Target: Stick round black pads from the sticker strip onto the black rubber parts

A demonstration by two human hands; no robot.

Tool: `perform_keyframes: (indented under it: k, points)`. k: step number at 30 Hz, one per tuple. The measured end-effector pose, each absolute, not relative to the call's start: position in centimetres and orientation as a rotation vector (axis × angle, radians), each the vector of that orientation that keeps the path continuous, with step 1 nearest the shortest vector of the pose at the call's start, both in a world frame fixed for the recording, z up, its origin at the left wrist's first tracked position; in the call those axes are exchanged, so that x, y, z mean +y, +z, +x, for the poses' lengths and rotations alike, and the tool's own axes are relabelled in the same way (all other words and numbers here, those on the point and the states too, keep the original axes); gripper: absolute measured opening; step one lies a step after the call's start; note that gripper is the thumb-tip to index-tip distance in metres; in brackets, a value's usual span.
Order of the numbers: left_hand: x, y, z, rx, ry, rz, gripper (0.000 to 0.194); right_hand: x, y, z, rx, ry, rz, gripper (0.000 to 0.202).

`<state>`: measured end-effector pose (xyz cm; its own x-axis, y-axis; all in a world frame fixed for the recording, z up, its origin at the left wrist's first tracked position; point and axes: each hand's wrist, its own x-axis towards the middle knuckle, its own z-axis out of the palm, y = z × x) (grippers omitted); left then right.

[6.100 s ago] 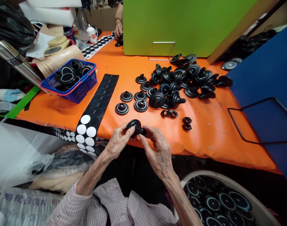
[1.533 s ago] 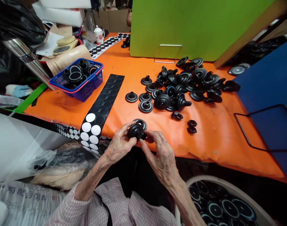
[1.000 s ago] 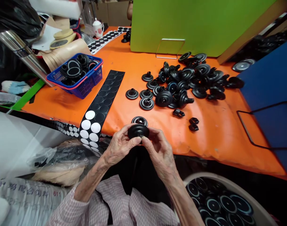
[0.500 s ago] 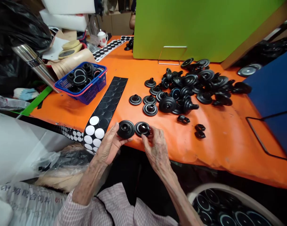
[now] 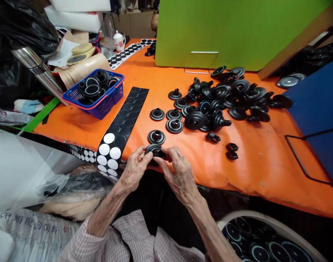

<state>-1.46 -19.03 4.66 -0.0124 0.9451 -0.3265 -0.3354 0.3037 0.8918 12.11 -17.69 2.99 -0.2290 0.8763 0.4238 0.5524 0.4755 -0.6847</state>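
Pinching a ridged, round black plastic disc (image 5: 152,148)

The left hand (image 5: 134,168) closes its fingers on the rim; the right hand (image 5: 180,173) grips the short stem, at the orange table's (image 5: 223,163) front edge. Behind sits another round black disc (image 5: 156,137). Farther left lies a black strip with white dots (image 5: 125,114)

The fingers (image 5: 174,153) cover part of the held disc (image 5: 153,148). In the pile (image 5: 221,91), upper pieces hide lower ones. The green board (image 5: 210,29), cropped by the top edge, hides most of another person's arm (image 5: 154,23). The right edge cuts the blue panel (image 5: 316,98), the bottom edge the near tub (image 5: 248,213). Below the bench (image 5: 253,160), the end of the strip (image 5: 126,116) is hidden.
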Motion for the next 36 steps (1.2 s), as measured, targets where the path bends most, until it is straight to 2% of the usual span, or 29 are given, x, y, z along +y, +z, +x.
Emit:
perform_keyframes:
  k: [3,7,12,17,23,27,30,33,36]
  points:
    - [-19.0,4.6,-0.9,1.13,1.144,0.653,0.034,-17.9,2.7,12.2,-1.805,0.491,-1.286,0.018]
    - [-18.8,4.7,-0.4,1.085,1.086,0.636,0.038,-18.0,3.1,13.2,-1.838,0.66,-1.203,0.026]
    - [-18.4,4.5,0.4,1.039,1.053,0.649,0.038,-18.3,2.7,14.3,-1.764,0.67,-1.285,0.021]
    - [-16.6,3.8,1.1,1.14,0.962,0.774,0.04,-16.3,3.7,16.3,-1.76,0.933,-1.353,0.038]
    - [-12.5,2.9,1.3,1.534,0.985,1.097,0.033,-8.2,3.8,16.0,-2.007,0.343,-1.51,0.031]
    - [-11.7,3.5,0.6,1.94,0.865,1.458,0.035,-5.4,3.1,14.9,-2.06,0.243,-1.695,0.018]
    - [-12.4,4.6,-0.1,2.144,0.813,1.604,0.031,-6.2,3.3,15.6,-2.007,0.225,-1.694,0.019]
    - [-13.8,5.7,0.0,2.012,0.942,1.536,0.031,-9.4,4.4,16.4,-1.898,0.227,-1.582,0.022]
    - [-15.2,6.3,0.9,1.485,0.98,1.191,0.042,-13.8,5.5,16.0,-1.797,0.393,-1.352,0.023]
